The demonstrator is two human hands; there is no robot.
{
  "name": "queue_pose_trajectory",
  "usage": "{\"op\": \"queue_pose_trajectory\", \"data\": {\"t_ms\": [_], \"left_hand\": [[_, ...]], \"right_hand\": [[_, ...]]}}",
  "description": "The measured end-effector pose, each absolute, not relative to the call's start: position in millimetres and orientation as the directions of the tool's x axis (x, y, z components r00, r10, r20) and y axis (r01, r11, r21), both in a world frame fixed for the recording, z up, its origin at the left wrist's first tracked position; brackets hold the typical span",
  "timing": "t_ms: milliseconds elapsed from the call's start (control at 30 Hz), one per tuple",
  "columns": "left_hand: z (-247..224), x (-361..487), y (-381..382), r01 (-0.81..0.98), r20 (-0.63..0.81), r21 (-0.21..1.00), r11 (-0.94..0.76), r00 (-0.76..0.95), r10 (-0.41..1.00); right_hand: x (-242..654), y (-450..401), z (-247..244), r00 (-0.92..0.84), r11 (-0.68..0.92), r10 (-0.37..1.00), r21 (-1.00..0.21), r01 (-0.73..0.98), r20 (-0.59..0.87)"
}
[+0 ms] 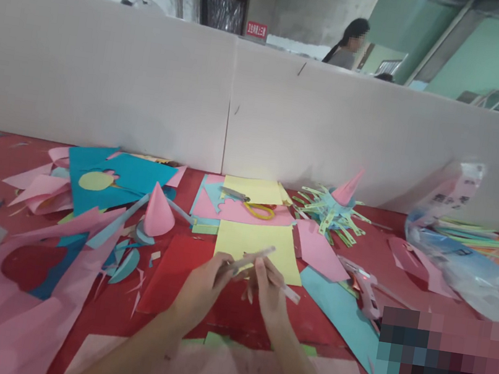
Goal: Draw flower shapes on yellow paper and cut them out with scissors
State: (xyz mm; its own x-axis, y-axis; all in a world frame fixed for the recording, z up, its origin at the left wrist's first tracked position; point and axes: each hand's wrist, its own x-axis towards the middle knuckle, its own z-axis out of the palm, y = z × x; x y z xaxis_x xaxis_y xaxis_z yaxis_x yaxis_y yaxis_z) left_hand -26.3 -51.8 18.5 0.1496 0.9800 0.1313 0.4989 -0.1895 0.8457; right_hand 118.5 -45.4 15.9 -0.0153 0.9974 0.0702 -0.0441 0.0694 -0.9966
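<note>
Pinched between thumb and fingers, a slim, pale translucent stick [264, 253] sits in the left hand [210, 275], and the right hand [268, 287] has a narrow grip on another pale, see-through stick [292, 294] poking out to the side. Both are held up over the front of a pale yellow rectangular paper sheet [261, 235]; can't tell if the sticks touch. Going left to right, there's a pink paper cone [160, 214], then a flat red sheet [171, 269], yellow-handled metal scissors [259, 211] behind the hands, a spiky pale-green strip piece [332, 215] with a pink cone top [346, 189], and a pinkish glue gun [369, 292] showing a red light. Imo, pinch lightly near the middle of each stick so neither one bends or rolls, leave the ends free so you can see them, and watch the wrist around that gun, since its nozzle may be hot.
</note>
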Motion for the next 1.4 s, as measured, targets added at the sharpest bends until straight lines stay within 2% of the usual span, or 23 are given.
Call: {"op": "queue_pose_trajectory", "data": {"t_ms": [100,233,400,467,567,633,767,867,933,1000,1133,1200,1300,1400], "left_hand": [[21.7,-19.6,-59.8,0.507,0.107,0.832,-0.225,0.250,0.962],[26.6,-19.3,-61.1,0.579,0.079,0.778,-0.244,0.296,0.952],[27.2,-19.4,-61.3,0.663,0.050,0.706,-0.249,0.304,0.951],[24.4,-18.9,-62.4,0.652,0.050,0.720,-0.239,0.294,0.955],[18.1,-18.8,-61.8,0.544,0.084,0.817,-0.189,0.211,0.974],[14.3,-19.8,-58.7,0.426,0.130,0.889,-0.167,0.114,0.985],[11.9,-24.0,-49.6,0.221,0.176,0.962,-0.161,-0.050,0.983],[12.9,-26.6,-45.8,0.153,0.171,0.976,-0.155,-0.098,0.980],[13.1,-26.7,-45.3,0.150,0.161,0.978,-0.146,-0.092,0.983],[12.8,-25.7,-46.1,0.181,0.148,0.974,-0.133,-0.072,0.986],[13.6,-22.4,-51.2,0.336,0.157,0.927,-0.168,0.062,0.986],[15.2,-21.2,-55.0,0.384,0.169,0.893,-0.236,0.200,0.965],[17.7,-21.4,-58.5,0.381,0.210,0.866,-0.325,0.312,0.926],[19.5,-24.0,-56.5,0.402,0.312,0.837,-0.372,0.208,0.927]], "right_hand": [[115.6,-50.6,20.8,0.001,0.063,0.998,-0.992,-0.111,0.063],[116.1,-52.7,24.9,0.043,0.080,0.996,-0.978,-0.191,0.073],[124.0,-47.4,27.5,0.031,0.107,0.994,-0.981,-0.161,0.103],[128.3,-44.9,29.3,0.084,0.166,0.984,-0.979,-0.121,0.157],[136.3,-42.0,30.4,0.206,0.282,0.935,-0.958,0.053,0.287],[143.5,-40.2,29.0,0.253,0.278,0.906,-0.928,0.249,0.340],[162.7,-35.2,24.8,0.353,0.063,0.867,-0.780,0.623,0.352],[173.9,-31.0,23.8,0.416,-0.056,0.840,-0.708,0.704,0.348],[173.9,-30.2,22.9,0.382,-0.024,0.851,-0.700,0.714,0.361],[166.1,-32.2,20.6,0.276,0.070,0.880,-0.682,0.728,0.386],[138.5,-41.6,15.1,-0.170,0.412,0.886,-0.562,0.717,0.432],[128.8,-46.0,15.1,-0.299,0.523,0.839,-0.523,0.673,0.455],[127.0,-49.7,19.4,-0.202,0.493,0.850,-0.600,0.630,0.486],[133.1,-51.3,25.6,-0.102,0.369,0.926,-0.811,0.454,0.364]]}}
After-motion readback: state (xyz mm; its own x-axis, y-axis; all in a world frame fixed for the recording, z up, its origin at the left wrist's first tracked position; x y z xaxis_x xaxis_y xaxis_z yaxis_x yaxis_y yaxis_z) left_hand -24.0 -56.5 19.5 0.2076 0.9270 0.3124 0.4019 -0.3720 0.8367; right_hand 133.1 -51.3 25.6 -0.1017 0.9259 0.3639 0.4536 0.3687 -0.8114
